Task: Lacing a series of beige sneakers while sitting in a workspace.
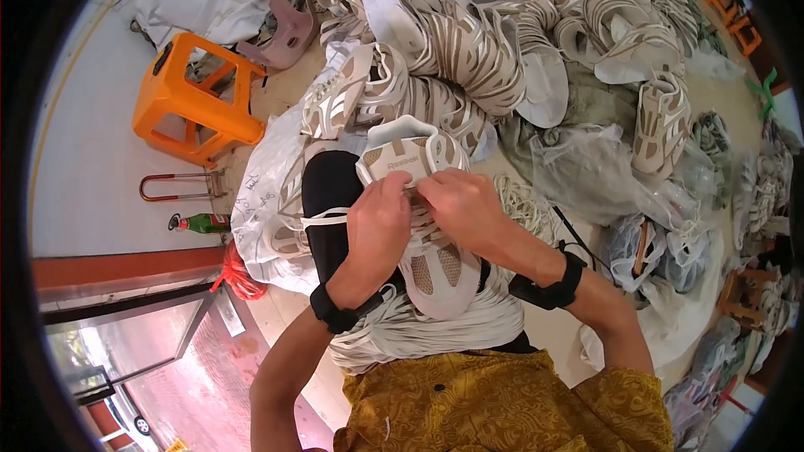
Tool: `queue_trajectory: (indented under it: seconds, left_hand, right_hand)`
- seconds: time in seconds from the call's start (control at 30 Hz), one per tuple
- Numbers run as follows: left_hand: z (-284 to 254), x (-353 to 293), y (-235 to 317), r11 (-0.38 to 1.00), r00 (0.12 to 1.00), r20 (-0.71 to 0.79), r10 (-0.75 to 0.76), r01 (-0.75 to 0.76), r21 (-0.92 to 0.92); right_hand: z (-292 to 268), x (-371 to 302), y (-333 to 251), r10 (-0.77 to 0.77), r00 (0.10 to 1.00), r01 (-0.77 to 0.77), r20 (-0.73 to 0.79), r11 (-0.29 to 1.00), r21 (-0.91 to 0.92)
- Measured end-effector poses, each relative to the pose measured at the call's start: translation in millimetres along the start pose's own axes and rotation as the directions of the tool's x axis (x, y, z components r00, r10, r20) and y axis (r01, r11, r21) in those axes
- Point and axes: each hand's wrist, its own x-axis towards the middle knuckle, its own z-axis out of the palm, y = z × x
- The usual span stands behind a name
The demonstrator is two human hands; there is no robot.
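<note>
A beige-and-white shoe upper lies over my lap, its toe toward me and its padded tongue pointing away. My left hand is closed at the lace opening, with a white shoelace trailing out past its left side. Opposite it, my right hand pinches the upper by its lacing edge, fingertips nearly meeting the left ones. What lies right between the fingertips is partly hidden. Under the toe, a thick bundle of white laces rests across my lap.
Nested stacks of similar uppers are heaped beyond my hands. An orange plastic stool stands at the left, near a green bottle and red cord. Clear plastic bags and a loose lace pile lie to the right.
</note>
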Motion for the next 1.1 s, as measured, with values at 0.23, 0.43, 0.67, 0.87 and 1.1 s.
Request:
queue_trajectory:
  seconds: [0.23,0.43,0.67,0.87,1.1]
  left_hand:
    - [-3.2,1.8,-1.5,0.942,0.969,0.096,-0.226,0.243,-0.233]
    - [-2.3,-1.6,-3.1,0.979,0.994,0.059,-0.089,0.099,-0.178]
    - [-7.2,-8.7,1.4,0.957,0.987,0.104,-0.120,0.143,-0.251]
    - [-7.8,-11.0,-0.6,0.930,0.983,0.103,-0.154,0.179,-0.322]
    - [-9.8,-13.7,-0.3,0.947,0.986,0.116,-0.116,0.146,-0.288]
  right_hand:
    - [3.5,-7.8,1.6,0.043,0.993,-0.026,-0.112,0.989,0.145]
    - [5.6,-14.4,-6.6,0.199,0.976,-0.176,-0.091,0.960,0.217]
    - [-7.4,4.1,3.9,0.427,0.887,-0.461,0.176,0.799,0.385]
    - [-8.9,15.9,5.7,0.173,0.970,-0.185,0.169,0.981,0.059]
    - [-6.6,24.3,10.4,0.074,0.977,-0.093,0.202,0.992,0.084]
